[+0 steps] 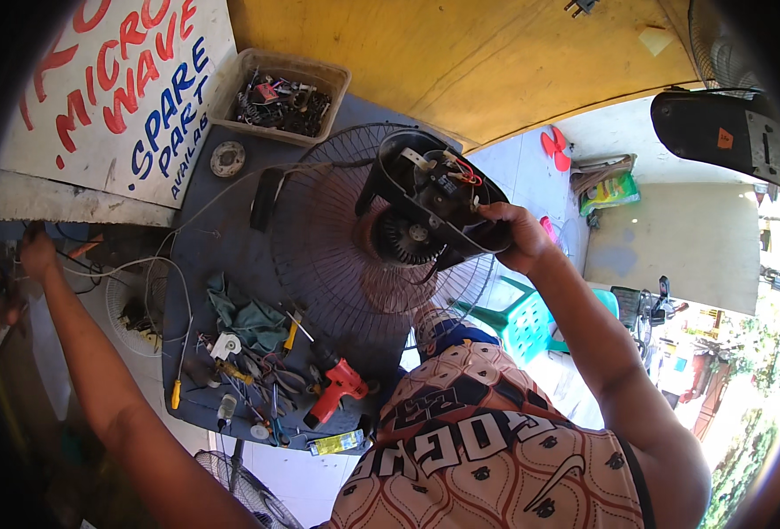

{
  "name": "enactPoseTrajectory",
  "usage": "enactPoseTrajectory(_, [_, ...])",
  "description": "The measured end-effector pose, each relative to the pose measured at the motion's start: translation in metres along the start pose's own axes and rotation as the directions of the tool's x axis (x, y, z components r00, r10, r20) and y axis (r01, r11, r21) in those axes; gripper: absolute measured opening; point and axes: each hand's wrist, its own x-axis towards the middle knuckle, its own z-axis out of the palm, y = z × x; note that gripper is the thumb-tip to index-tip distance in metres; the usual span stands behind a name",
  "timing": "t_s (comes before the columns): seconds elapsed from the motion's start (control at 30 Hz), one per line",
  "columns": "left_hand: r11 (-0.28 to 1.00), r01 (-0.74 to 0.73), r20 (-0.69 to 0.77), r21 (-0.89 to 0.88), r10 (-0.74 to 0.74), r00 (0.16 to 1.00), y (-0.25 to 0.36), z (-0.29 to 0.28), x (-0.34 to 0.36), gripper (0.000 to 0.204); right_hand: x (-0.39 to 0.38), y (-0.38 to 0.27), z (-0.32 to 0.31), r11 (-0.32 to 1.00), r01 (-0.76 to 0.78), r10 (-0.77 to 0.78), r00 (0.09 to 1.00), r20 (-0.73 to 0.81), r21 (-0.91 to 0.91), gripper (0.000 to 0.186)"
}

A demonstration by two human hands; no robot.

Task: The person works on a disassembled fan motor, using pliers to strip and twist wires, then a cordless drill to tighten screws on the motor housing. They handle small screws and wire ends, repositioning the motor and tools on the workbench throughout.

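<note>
My right hand (520,238) is closed on the rim of a black plastic fan housing (487,196), thumb over its edge. Inside the open housing are red wires and a small black part. Below it the dark finned fan motor (403,240) shows, and a round wire fan grille (319,256) lies around and beneath it on the table. Far to the left, my left hand (37,256) reaches into a shaded spot under the painted sign. Its fingers look curled, near dark cables (73,236); what they hold is too dim to make out.
A dark-topped table (222,207) bears a bin of small parts (341,88), a red power drill (339,390), a yellow-handled screwdriver (293,331), a green cloth (251,319) and several hand tools. A loose pale cord (178,264) hangs past its left edge. A green plastic chair (522,322) stands right.
</note>
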Motion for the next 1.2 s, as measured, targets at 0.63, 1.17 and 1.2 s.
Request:
enactPoseTrajectory(0.63, [0.996, -0.004, 0.047, 0.091, -0.001, 0.999, 0.011, -0.016, 0.001, 0.05, -0.004, 0.007, -0.011, 0.997, -0.011, 0.008, 0.999, 0.039, 0.075, 0.035])
enactPoseTrajectory(1.17, [0.969, -0.007, 0.017, 0.245, 0.003, 1.0, -0.002, -0.048, -0.029, 0.045, -0.004, 0.015, -0.029, 0.998, 0.013, -0.016, 0.998, 0.057, 0.055, 0.038])
enactPoseTrajectory(1.2, [0.997, -0.04, 0.005, 0.07, 0.04, 0.999, -0.001, -0.057, -0.039, 0.044, -0.003, 0.016, -0.031, 0.999, 0.007, -0.01, 0.999, 0.05, 0.05, 0.043])
